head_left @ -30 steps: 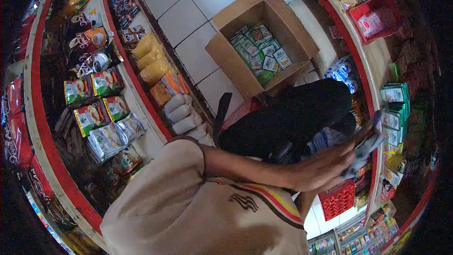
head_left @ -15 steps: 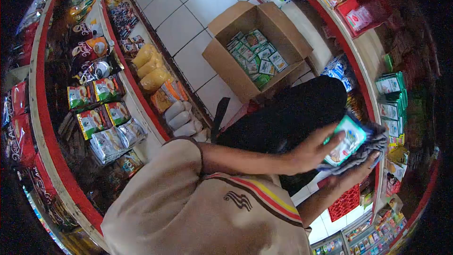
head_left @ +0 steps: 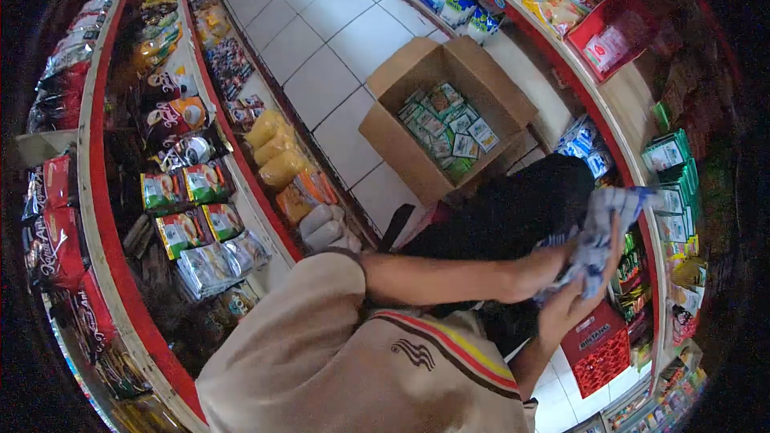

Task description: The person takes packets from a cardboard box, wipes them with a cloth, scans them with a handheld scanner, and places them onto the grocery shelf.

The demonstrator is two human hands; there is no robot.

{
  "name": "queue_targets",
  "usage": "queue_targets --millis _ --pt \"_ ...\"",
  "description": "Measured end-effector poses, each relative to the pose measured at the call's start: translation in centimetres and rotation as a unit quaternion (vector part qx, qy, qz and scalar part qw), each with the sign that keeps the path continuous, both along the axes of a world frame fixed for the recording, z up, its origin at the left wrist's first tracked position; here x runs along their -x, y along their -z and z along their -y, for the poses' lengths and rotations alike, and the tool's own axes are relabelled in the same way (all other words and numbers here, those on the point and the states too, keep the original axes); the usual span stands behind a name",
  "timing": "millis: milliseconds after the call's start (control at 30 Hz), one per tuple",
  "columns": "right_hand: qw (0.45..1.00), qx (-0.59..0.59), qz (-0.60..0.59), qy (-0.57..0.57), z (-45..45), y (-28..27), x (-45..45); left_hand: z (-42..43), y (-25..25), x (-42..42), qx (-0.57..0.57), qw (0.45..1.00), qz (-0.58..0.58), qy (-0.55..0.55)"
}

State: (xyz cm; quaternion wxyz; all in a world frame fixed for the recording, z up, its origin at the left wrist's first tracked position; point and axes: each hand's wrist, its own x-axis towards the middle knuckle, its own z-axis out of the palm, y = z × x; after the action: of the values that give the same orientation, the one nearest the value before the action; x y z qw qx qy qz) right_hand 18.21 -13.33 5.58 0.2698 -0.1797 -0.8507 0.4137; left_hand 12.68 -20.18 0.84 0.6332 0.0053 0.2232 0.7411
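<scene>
A blue and white checked cloth (head_left: 603, 220) is bunched between my two hands at the right of the view. My right hand (head_left: 571, 305) is wrapped round its lower side, with fingers stretched up along it. From the left, my left hand (head_left: 549, 270) reaches against the cloth, which hides its fingers. No packet shows between the hands. Beyond my dark-clothed knee (head_left: 521, 204), an open cardboard box (head_left: 413, 167) holds several green and white packets (head_left: 465, 147).
Green packets (head_left: 672, 152) stand in a stack on the right shelf, below a red bin (head_left: 585, 48). A red crate (head_left: 601, 365) is on the tiled floor (head_left: 337, 24). Coffee packs (head_left: 204, 183) and bags of yellow goods (head_left: 277, 152) fill the left shelves.
The green-edged packet seen under my left hand half a second ago is now out of sight. The cloth has been raised over my left fingers, and the view has shifted slightly.
</scene>
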Motion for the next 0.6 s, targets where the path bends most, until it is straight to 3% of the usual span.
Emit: queue_targets --millis 33,67,133,167,200,267,300,367,400,500,600 --pt "0.999 0.026 0.004 0.023 -0.4 0.1 0.7 0.1 -0.4 -0.4 0.04 0.992 -0.099 -0.06" --pt "0.998 0.052 0.006 0.046 -0.7 0.1 1.2 0.2 -0.7 0.1 0.037 0.992 -0.107 -0.057" --pt "0.99 0.094 0.036 0.097 0.7 1.7 0.5 0.1 -1.3 1.3 0.038 0.993 0.039 -0.109" --pt "0.995 0.082 0.039 0.03 1.6 1.6 0.4 0.6 0.3 2.3 -0.002 0.994 0.049 -0.095" --pt "0.998 0.039 0.04 -0.027 2.6 1.5 0.2 0.9 3.5 2.7 -0.23 0.958 0.132 -0.111" --pt "0.992 -0.024 0.095 -0.077 4.0 -0.7 0.8 1.3 3.4 4.6 -0.302 0.936 0.174 -0.057" --pt "0.993 -0.023 0.089 -0.076 3.6 -0.9 1.2 1.3 3.1 4.2 -0.301 0.937 0.168 -0.054" --pt "0.997 -0.024 0.011 -0.078 1.9 -0.8 2.1 1.4 1.5 1.8 -0.123 0.984 0.056 -0.12" --pt "0.997 -0.044 0.005 -0.061 1.1 -0.8 2.6 1.8 0.6 1.5 0.01 0.997 0.006 -0.078" --pt "0.996 -0.061 0.057 -0.016 -0.8 -1.0 3.1 2.2 1.4 1.2 -0.013 0.999 -0.019 -0.029" --pt "0.998 -0.055 0.039 0.012 1.4 -0.6 2.1 2.0 2.0 1.6 -0.074 0.992 0.036 -0.1"
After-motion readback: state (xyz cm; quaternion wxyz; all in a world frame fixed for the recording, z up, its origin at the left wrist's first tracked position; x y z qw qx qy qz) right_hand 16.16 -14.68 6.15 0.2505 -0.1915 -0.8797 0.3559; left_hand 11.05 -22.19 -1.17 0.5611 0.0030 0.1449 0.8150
